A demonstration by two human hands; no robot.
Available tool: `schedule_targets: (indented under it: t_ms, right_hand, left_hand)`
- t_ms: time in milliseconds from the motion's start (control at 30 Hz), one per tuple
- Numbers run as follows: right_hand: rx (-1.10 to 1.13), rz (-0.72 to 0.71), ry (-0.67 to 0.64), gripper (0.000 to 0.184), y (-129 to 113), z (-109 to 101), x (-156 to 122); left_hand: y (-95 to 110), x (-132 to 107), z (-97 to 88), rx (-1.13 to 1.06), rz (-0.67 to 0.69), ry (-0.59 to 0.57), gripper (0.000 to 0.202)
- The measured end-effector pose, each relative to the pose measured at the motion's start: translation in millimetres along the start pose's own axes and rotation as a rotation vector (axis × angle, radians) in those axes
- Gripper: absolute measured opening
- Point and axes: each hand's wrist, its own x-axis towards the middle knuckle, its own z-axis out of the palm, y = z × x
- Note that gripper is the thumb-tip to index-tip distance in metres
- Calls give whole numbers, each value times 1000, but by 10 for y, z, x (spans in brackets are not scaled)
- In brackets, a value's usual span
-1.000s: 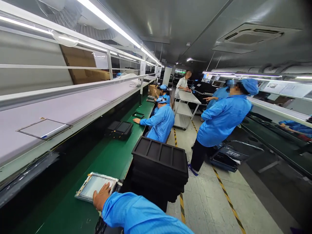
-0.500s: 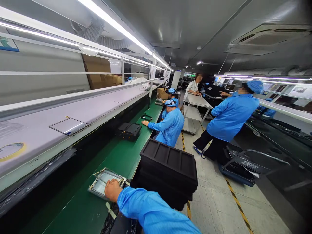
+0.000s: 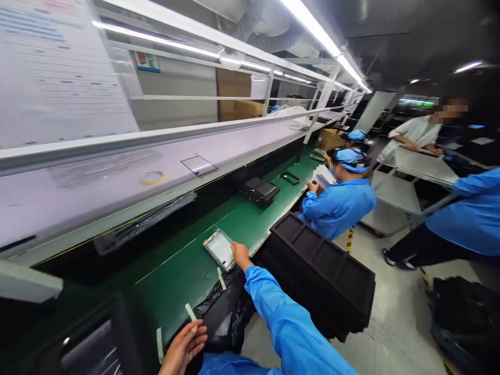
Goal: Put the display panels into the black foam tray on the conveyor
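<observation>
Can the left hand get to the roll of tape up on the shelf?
Probably not from here. The left hand sits low at the near edge of the green belt, and the roll of tape lies far off on the raised shelf.

Bright ceiling light strips (image 3: 312, 31) glare white overhead. The right side falls dim. Edges stretch and blur with wide-angle distortion.

Right arm stretched far forward, blue sleeve to the wrist, right hand (image 3: 239, 254) bare with fingers curled down at the near edge of the screen panel (image 3: 219, 249). Left hand (image 3: 183, 348) sits well back from that panel, low, fingers loosely spread.
</observation>
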Motion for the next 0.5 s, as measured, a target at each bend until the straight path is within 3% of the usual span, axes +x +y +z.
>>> schedule_targets:
  t_ms: [67,133,300,400,500]
  right_hand:
    - [3,-1,-8,41,-7,-25,9]
    - [1,-2,-1,42,-29,-73,-46]
    - [-14,-61,52,39,-184,-33,-395]
    - [-46,-171,123,35,-277,250,-690]
    - [-77,-332,212,31,-305,653,-1031]
  left_hand:
    - [-13,93,-55,9,4,-305,15]
    - [53,209,45,7,44,-407,14]
    - [430,565,680,-109,93,-416,17]
    - [611,806,1080,-169,113,-380,18]
    - [636,974,1304,-202,96,-338,17]
